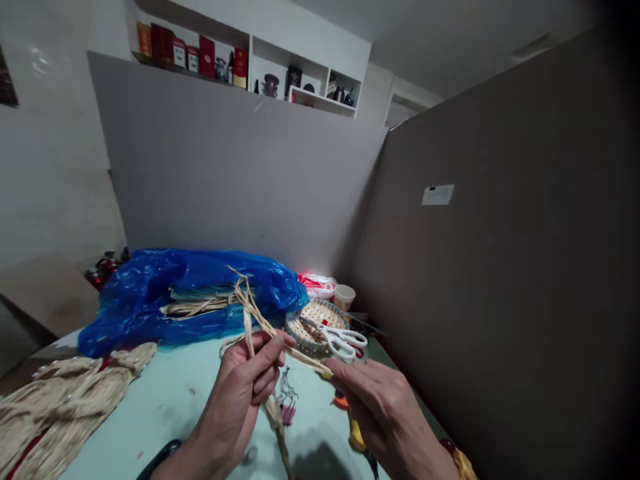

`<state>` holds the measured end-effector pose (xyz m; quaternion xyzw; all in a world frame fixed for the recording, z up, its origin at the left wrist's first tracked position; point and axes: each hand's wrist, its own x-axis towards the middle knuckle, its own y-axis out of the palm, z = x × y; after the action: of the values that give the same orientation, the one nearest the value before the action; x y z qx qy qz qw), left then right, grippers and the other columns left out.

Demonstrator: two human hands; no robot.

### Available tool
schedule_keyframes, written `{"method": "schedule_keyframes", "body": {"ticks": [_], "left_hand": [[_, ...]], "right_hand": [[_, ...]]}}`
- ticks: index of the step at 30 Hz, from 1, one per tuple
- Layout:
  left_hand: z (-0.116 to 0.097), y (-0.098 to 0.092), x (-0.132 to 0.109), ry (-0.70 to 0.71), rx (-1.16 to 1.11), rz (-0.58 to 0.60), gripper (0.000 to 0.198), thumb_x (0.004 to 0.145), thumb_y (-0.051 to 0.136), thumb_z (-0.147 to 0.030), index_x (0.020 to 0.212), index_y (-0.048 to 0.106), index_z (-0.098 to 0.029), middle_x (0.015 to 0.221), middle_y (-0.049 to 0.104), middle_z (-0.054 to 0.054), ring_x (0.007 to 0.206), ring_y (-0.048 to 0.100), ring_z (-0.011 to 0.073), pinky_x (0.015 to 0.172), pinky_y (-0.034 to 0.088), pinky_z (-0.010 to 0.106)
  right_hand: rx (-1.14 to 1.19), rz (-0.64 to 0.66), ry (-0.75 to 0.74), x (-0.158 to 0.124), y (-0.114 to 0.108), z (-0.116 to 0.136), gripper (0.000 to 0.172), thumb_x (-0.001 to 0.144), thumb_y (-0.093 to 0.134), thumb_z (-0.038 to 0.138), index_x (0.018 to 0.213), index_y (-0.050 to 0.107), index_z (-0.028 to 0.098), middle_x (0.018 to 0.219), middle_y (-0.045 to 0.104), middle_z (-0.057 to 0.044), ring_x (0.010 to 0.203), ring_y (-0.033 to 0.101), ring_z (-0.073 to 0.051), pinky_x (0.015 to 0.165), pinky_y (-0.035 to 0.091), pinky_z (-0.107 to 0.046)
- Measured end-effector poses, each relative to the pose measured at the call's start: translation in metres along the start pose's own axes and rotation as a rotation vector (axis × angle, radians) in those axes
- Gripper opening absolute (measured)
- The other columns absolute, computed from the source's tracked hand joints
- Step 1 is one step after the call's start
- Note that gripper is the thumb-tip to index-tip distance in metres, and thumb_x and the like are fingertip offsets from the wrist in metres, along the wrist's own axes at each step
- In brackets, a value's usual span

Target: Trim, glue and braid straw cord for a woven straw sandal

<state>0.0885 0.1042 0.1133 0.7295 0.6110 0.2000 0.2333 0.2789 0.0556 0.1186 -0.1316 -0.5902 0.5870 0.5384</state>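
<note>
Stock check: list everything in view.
Table: one, pale green, foreground
Fibre strips: several, tan, centre
Fibre pieces: count unclear, tan, left
Bag: one, blue, table's back
Loose fibre: several, tan, in bag
Basket: one, pale, right of bag
Scissors: one pair, white-handled, on basket
Cup: one, white, beyond basket
Packet: one, red and white, beside cup
Small things: count unclear, pink, centre
Unclear tool: one, yellow, right foreground
Partitions: two, grey, back and right
Boxes: several, mostly red, shelf
Left hand: one, centre, holding strips
Right hand: one, right foreground

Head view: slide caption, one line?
Left hand and right hand hold pale fibre strands above a table, blue plastic bag beyond.
</note>
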Motion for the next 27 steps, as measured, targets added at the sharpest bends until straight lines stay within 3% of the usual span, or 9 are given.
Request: {"method": "schedule_keyframes", "body": {"ticks": [4, 7, 10, 13, 15, 17, 21, 27], "left_hand": [[-0.004, -0.016, 0.003, -0.009, -0.020, -0.055, 0.028, 0.066, 0.082, -0.032, 0.074, 0.069, -0.009, 0.056, 0.054, -0.004, 0.036, 0.021, -0.0028, 0.033, 0.014, 0.013], [-0.003, -0.030, 0.006, 0.022, -0.063, -0.150, 0.023, 0.069, 0.079, -0.027, 0.070, 0.066, -0.009, 0.054, 0.054, -0.004, 0.036, 0.023, -0.0012, 0.032, 0.015, 0.012], [-0.004, -0.049, 0.010, 0.078, -0.108, -0.300, 0.015, 0.080, 0.070, -0.019, 0.071, 0.063, -0.010, 0.059, 0.055, -0.003, 0.043, 0.042, 0.0034, 0.036, 0.031, 0.013], [-0.010, -0.070, 0.015, 0.112, -0.154, -0.409, 0.011, 0.089, 0.062, -0.020, 0.081, 0.062, -0.013, 0.074, 0.062, -0.002, 0.061, 0.060, 0.0099, 0.052, 0.051, 0.022], [-0.017, -0.082, 0.019, 0.140, -0.180, -0.425, 0.011, 0.091, 0.060, -0.025, 0.092, 0.062, -0.014, 0.081, 0.064, -0.001, 0.062, 0.061, 0.0111, 0.055, 0.053, 0.026], [-0.024, -0.091, 0.025, 0.183, -0.195, -0.435, 0.016, 0.092, 0.059, -0.028, 0.100, 0.062, -0.015, 0.085, 0.065, 0.000, 0.061, 0.060, 0.0104, 0.053, 0.052, 0.025], [-0.032, -0.102, 0.036, 0.224, -0.180, -0.472, 0.020, 0.092, 0.059, -0.031, 0.104, 0.061, -0.015, 0.090, 0.065, 0.002, 0.064, 0.062, 0.0114, 0.054, 0.053, 0.025], [-0.024, -0.119, 0.055, 0.162, -0.116, -0.563, 0.029, 0.091, 0.060, -0.031, 0.116, 0.059, -0.017, 0.113, 0.065, 0.007, 0.089, 0.066, 0.0200, 0.074, 0.057, 0.039]], "right_hand": [[-0.037, 0.087, -0.115, 0.004, 0.008, 0.007, 0.028, 0.097, 0.032, 0.015, 0.081, 0.055, 0.019, 0.063, 0.059, -0.003, 0.053, 0.049, -0.015, 0.056, 0.033, -0.028], [0.022, 0.176, -0.068, 0.015, 0.024, 0.012, 0.027, 0.096, 0.033, 0.014, 0.082, 0.055, 0.019, 0.064, 0.059, -0.003, 0.053, 0.048, -0.014, 0.055, 0.031, -0.027], [0.125, 0.260, -0.033, 0.031, 0.040, 0.020, 0.026, 0.095, 0.038, 0.015, 0.076, 0.056, 0.018, 0.067, 0.061, -0.002, 0.057, 0.053, -0.013, 0.055, 0.033, -0.025], [0.176, 0.315, -0.080, 0.059, 0.051, 0.026, 0.034, 0.099, 0.041, 0.027, 0.072, 0.060, 0.018, 0.062, 0.062, 0.001, 0.056, 0.057, -0.011, 0.054, 0.037, -0.021], [0.179, 0.316, -0.090, 0.088, 0.058, 0.027, 0.048, 0.104, 0.031, 0.035, 0.075, 0.064, 0.017, 0.062, 0.064, 0.001, 0.056, 0.059, -0.010, 0.055, 0.040, -0.020], [0.142, 0.274, -0.080, 0.122, 0.069, 0.026, 0.054, 0.106, 0.019, 0.034, 0.087, 0.066, 0.013, 0.075, 0.068, -0.003, 0.068, 0.063, -0.012, 0.062, 0.045, -0.021], [-0.013, 0.291, -0.127, 0.187, 0.115, 0.034, 0.023, 0.096, 0.055, 0.035, 0.107, 0.062, 0.015, 0.104, 0.066, -0.006, 0.090, 0.065, -0.019, 0.080, 0.053, -0.038], [-0.198, 0.360, -0.232, 0.239, 0.201, 0.055, 0.029, 0.094, 0.058, 0.031, 0.119, 0.058, 0.017, 0.120, 0.060, -0.009, 0.101, 0.062, -0.022, 0.084, 0.054, -0.043]]}}
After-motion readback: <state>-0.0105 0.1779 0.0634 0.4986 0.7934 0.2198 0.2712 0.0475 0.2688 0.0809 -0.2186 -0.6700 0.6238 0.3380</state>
